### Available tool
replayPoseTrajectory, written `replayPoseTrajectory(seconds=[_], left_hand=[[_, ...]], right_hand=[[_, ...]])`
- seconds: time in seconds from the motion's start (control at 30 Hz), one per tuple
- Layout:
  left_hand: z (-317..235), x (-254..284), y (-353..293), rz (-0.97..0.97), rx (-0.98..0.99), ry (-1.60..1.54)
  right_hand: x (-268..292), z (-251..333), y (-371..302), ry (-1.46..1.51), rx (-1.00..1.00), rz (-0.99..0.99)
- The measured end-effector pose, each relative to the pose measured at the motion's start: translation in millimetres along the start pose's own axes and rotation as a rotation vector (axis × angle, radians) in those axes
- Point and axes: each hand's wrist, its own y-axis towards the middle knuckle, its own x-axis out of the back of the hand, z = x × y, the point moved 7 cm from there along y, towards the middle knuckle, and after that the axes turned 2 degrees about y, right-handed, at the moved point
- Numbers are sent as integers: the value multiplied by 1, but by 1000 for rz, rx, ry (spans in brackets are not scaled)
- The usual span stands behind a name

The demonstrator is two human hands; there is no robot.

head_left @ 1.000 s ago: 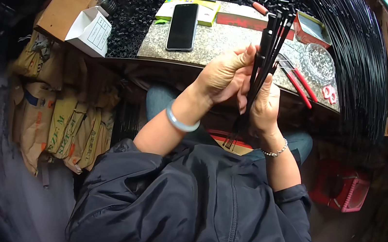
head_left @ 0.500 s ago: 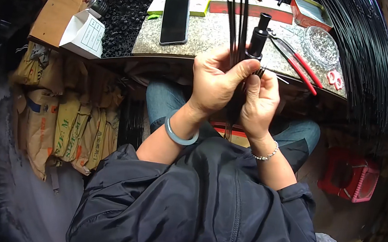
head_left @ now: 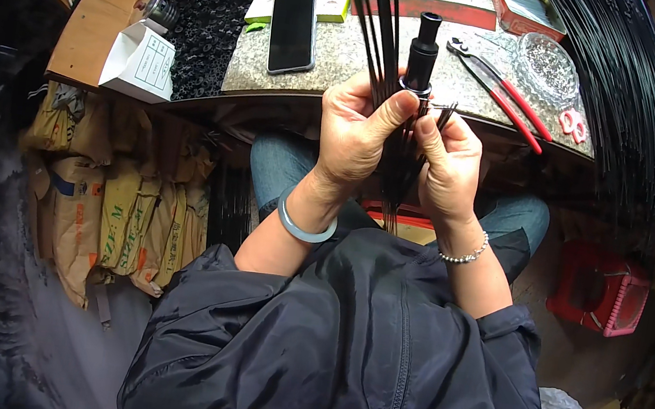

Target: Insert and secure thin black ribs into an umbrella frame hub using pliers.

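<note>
A black stepped tube [head_left: 422, 56], like an umbrella runner, stands upright between my hands, above the table's near edge. My left hand [head_left: 358, 132] is closed round its base, the thumb pressed near its collar. Several thin black rods [head_left: 381, 34], like umbrella ribs, fan up beside the tube behind my left fingers, and more hang down below the hands. At the right of the collar, my right hand [head_left: 453, 163] pinches short dark rod ends [head_left: 446, 114] between thumb and fingers. The exact joint at the collar is partly hidden by my fingers.
On the stone slab [head_left: 250, 66] lie a phone [head_left: 293, 30], red-handled pliers [head_left: 510, 104] and a glass ashtray [head_left: 549, 64]. Black rods [head_left: 616, 85] heap at the right; small black parts [head_left: 200, 39] cover the left. A white box [head_left: 141, 60] stands at the table's left edge.
Tube and rods have shifted slightly left, with the rods leaning further left. My right hand has moved a little away from my left, its pinched rod ends now pointing out to the right.
</note>
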Motion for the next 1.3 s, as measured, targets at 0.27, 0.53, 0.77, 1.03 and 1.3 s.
replayPoseTrajectory(seconds=[0.27, 0.53, 0.77, 1.03, 1.3], left_hand=[[3, 2, 2, -2, -32, -35], [4, 6, 2, 23, -13, -13], [4, 8, 3, 4, -16, -54], [1, 11, 2, -13, -42, 3], [6, 13, 2, 28, 3, -14]], right_hand=[[-3, -4, 6, 8, 16, -20], [-8, -6, 6, -34, -56, 63], [-6, -8, 5, -53, 89, 29], [-8, -3, 6, -67, 178, 10], [5, -23, 12, 75, -154, 17]])
